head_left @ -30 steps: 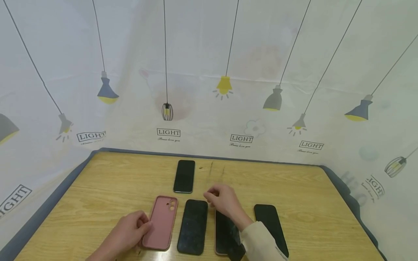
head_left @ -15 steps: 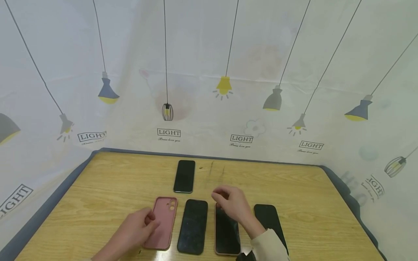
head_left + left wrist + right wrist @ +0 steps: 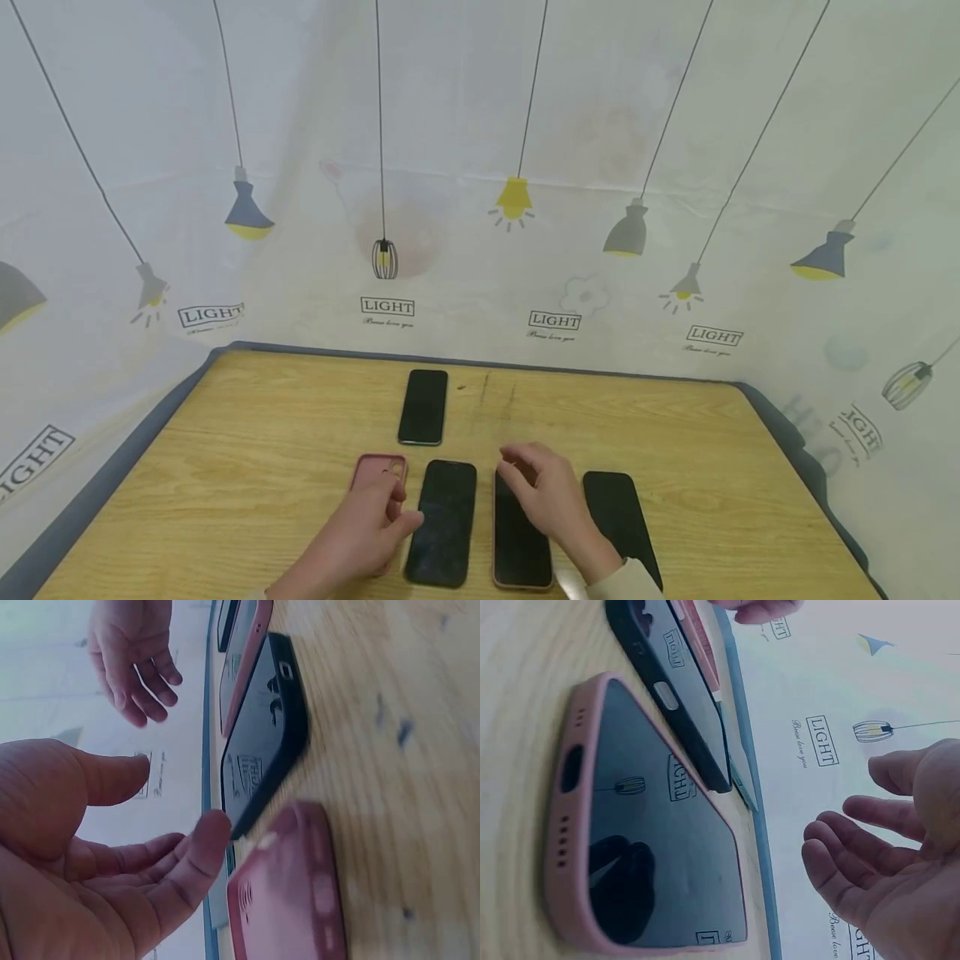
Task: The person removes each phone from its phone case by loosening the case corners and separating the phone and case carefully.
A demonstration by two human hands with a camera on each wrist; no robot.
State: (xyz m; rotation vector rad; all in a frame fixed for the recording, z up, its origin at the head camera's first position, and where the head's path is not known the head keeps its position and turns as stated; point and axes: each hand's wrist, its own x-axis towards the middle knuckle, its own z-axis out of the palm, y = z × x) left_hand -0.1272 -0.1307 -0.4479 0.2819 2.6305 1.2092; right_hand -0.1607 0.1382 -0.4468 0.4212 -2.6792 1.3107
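My left hand hovers above an empty pink phone case, covering most of it in the head view. Its thumb tip overlaps the left edge of a phone in a dark case. The left wrist view shows its loosely bent fingers with nothing between them and the pink case below. My right hand is held over a phone in a pink case, hiding its upper right part. Seen from the right wrist, relaxed fingers hold nothing, apart from the pink-cased phone.
Another black phone lies farther back on the wooden table. To the right is one more dark phone, partly behind the right forearm. A pale cloth wall printed with lamps surrounds the table's far edges.
My left hand has left the pink case's edge and moved right, over the case toward the dark phone. My right hand has drifted right and toward me. The phones stay put.
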